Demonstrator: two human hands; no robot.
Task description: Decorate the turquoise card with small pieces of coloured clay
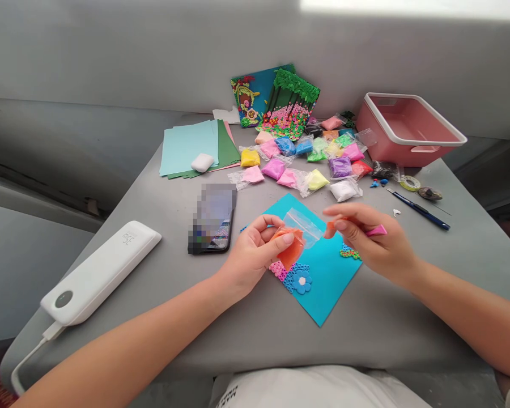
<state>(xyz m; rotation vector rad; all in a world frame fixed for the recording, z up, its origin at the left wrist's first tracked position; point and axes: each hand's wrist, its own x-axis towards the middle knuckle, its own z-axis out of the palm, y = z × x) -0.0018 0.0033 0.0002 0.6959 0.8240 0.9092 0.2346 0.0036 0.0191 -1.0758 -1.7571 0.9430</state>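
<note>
Left hand pinching an orange clay bag over the blue card, mouth toward the right hand, which grips a pink tool and an orange bit.

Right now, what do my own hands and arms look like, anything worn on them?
Both arms are bare from the bottom of the picture to the fingertips: no sleeves, gloves, watch, bracelets or rings show on the left hand or the right hand. The fingernails look short and unpainted. The only clothing in view is a white garment with dark lettering at the bottom edge.
</note>
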